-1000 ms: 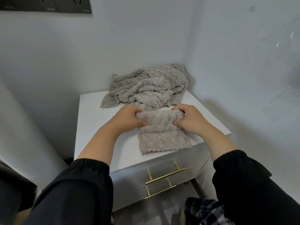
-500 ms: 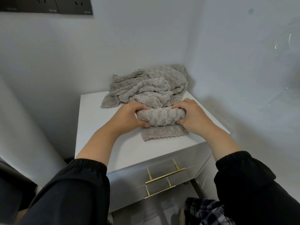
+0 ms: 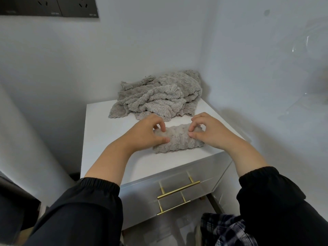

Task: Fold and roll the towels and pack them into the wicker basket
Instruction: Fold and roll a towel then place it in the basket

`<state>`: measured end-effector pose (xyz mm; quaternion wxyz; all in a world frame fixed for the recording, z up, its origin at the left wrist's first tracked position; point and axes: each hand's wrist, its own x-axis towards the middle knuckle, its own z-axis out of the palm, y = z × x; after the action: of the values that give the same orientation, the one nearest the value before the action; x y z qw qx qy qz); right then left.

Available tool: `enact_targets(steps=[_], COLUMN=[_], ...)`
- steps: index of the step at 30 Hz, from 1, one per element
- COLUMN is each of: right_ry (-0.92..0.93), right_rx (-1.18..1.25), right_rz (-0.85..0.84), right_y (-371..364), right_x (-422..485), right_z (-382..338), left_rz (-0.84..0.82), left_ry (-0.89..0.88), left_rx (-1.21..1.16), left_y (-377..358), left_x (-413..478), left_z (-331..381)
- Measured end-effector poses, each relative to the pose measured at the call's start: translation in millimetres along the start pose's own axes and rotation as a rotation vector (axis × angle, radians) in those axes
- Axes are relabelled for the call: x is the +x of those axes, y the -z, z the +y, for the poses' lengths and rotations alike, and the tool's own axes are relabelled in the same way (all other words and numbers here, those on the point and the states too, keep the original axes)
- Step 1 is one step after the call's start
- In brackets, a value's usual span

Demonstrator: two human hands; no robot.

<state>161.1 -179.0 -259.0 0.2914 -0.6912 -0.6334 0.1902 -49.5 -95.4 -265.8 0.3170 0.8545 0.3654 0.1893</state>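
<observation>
A grey fluffy towel (image 3: 178,139) lies rolled into a short cylinder near the front of the white cabinet top (image 3: 101,132). My left hand (image 3: 147,134) grips the roll's left end, its curled fingers on top and thumb at the front. At the right end my right hand (image 3: 207,131) pinches the roll with fingertips and thumb. A heap of loose grey towels (image 3: 158,98) lies crumpled behind, in the corner. No wicker basket is in view.
The cabinet stands in a corner, with walls close behind and to the right. It has drawers with gold bar handles (image 3: 178,189). Dark wall sockets (image 3: 49,7) sit at the upper left. A dark object (image 3: 16,201) is low on the left.
The folded towel has been rolled up toward me; its flat tail is gone and the roll now sits nearer the cabinet's front edge. Both hands moved with it, fingers now on top.
</observation>
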Motion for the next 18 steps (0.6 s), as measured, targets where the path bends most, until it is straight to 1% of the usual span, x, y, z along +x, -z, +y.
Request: enact_targets(steps=[4,7,9,14,16,18], right_ry=[-0.092,-0.153,-0.167,-0.186,-0.206,-0.224], right_rx=[0.067,0.121,0.161,0.289,0.261,0.175], right_rz=[-0.069,-0.167,-0.19,-0.173,-0.137,-0.062], right_y=[-2.3,-1.6,0.5,0.8,-0.9,-3.5], right_x=[1.1,1.6,1.5,0.3,0.8,1.8], right_z=[7.6,11.7,13.0,11.1,7.7,3.0], left_rz=[-0.157,-0.203,-0.195,-0.107,-0.066,-0.016], left_ry=[0.14,0.179,0.179,0.21,0.225,0.219], left_rx=[-0.006,0.051,0.066,0.003,-0.008,0.0], left_y=[0.5,0.4,-1.7,-6.4,-9.5,-16.0], left_x=[-2.2,-1.4,0.6,2.6,3.3,3.6], left_z=[1.8,2.3,3.2,8.1,11.0,16.0])
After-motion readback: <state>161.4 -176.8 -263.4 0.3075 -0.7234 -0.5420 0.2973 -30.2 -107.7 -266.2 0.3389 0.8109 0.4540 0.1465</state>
